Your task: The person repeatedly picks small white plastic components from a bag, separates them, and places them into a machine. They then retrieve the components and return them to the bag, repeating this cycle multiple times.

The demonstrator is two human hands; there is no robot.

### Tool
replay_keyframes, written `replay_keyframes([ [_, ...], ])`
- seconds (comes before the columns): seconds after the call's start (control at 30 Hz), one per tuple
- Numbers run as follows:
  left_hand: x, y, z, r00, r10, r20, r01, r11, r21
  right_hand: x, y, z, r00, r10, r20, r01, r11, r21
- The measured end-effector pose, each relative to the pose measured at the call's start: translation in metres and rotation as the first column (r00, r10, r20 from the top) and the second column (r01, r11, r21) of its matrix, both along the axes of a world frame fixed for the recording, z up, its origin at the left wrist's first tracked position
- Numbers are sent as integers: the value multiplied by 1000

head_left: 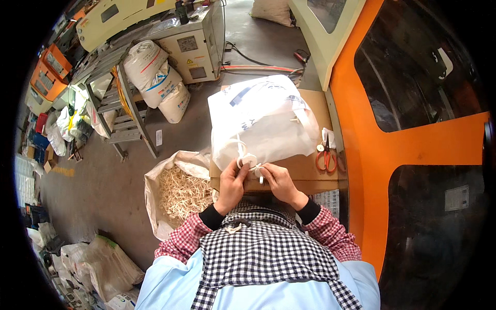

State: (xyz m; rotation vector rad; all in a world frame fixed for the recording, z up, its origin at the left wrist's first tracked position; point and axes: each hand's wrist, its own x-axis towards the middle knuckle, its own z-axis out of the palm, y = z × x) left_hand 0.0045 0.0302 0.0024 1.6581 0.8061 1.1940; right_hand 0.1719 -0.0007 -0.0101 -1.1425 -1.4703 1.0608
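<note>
While both forearms angle inward in red checked sleeves (333, 235), the hands meet just in front of the person's black-and-white gingham apron (258, 248). The left hand (231, 187) points up and inward, its thumb and forefinger pinching a round white plastic part (249, 159) — held at the near edge of a white plastic bag (268, 135) that lies over brown cardboard (305, 170). The right hand (281, 184) slants in toward it, fingertips closed on a small white plastic piece (258, 170); whether the two are joined, I can't tell. Orange-handled scissors (326, 160) lie to the right, and an open sack (152, 188) of cream-coloured scraps (182, 192) stands to the left.
</note>
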Motion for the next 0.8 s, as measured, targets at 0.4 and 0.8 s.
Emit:
replay_keyframes([
  [0.4,-18,0,-38,987,139,-81,-131,987,93,57,100,-72,771,-459,-442,63,745,-664],
  [0.8,-18,-14,-2,966,-196,169,258,761,-595,4,-2,26,968,190,166,-205,976,79],
])
